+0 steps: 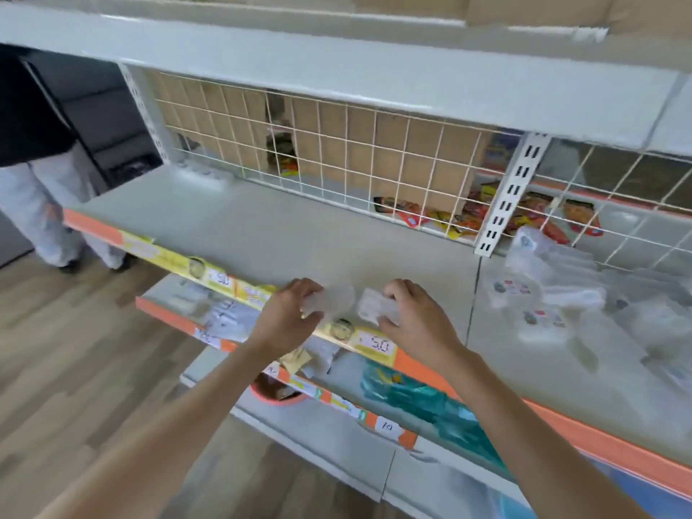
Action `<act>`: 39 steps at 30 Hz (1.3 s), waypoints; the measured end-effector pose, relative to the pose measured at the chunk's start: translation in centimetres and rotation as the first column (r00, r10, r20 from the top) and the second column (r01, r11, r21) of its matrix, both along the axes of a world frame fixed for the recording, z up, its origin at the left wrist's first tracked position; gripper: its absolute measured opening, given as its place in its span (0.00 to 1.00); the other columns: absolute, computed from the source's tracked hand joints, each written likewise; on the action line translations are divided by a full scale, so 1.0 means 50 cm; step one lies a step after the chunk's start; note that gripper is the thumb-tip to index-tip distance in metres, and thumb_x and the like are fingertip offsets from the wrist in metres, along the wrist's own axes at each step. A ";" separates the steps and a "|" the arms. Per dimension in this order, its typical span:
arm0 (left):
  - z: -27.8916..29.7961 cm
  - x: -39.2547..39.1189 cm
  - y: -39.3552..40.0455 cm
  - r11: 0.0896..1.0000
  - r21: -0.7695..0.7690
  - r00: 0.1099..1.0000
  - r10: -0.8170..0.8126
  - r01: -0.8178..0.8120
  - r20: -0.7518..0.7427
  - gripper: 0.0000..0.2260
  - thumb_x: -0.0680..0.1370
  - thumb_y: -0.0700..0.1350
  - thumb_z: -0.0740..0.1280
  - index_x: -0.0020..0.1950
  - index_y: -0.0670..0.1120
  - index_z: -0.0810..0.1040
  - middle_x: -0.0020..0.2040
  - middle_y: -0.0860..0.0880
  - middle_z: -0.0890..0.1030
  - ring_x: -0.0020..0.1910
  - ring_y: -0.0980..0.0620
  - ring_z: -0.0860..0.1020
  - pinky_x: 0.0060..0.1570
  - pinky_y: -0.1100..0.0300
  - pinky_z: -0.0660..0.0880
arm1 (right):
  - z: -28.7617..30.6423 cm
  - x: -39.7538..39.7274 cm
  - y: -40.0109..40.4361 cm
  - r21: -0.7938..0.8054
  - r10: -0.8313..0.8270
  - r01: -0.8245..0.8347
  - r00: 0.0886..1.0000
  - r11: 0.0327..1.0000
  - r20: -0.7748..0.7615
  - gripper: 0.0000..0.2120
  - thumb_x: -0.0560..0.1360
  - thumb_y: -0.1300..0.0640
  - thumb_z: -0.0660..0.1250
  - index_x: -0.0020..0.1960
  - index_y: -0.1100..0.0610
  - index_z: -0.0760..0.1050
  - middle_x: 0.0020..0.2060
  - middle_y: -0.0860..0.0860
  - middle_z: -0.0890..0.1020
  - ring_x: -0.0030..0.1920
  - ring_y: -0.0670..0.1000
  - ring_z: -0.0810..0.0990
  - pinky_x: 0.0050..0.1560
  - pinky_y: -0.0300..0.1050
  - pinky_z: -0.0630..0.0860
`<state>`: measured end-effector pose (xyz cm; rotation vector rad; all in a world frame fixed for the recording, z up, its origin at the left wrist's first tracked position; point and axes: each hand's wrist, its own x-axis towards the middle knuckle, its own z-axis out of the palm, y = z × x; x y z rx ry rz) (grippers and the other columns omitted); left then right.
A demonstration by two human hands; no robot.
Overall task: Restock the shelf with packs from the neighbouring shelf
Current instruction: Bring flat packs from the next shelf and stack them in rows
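Note:
A bare grey shelf runs in front of me, with an orange and yellow price strip along its front edge. Both hands hold one clear plastic pack with a white label at that front edge. My left hand grips its left end and my right hand grips its right, labelled end. The neighbouring shelf to the right carries several more clear packs in a loose heap. A white slotted upright divides the two shelves.
A white wire grid backs the shelves, with cardboard and coloured snack packets behind it. Lower shelves hold teal packs and an orange bowl. A person in light trousers stands at the far left on the wooden floor.

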<state>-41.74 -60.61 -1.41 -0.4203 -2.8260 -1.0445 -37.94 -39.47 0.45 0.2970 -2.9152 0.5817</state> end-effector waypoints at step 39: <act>-0.045 -0.623 -0.593 0.979 -0.094 0.983 -0.185 0.183 -0.014 0.17 0.72 0.37 0.68 0.60 0.46 0.75 0.55 0.48 0.77 0.55 0.47 0.72 0.54 0.58 0.68 | -0.091 -0.596 -0.615 0.251 -0.174 0.163 0.985 0.954 0.023 0.15 0.72 0.57 0.64 0.56 0.63 0.70 0.50 0.59 0.76 0.51 0.62 0.74 0.44 0.52 0.72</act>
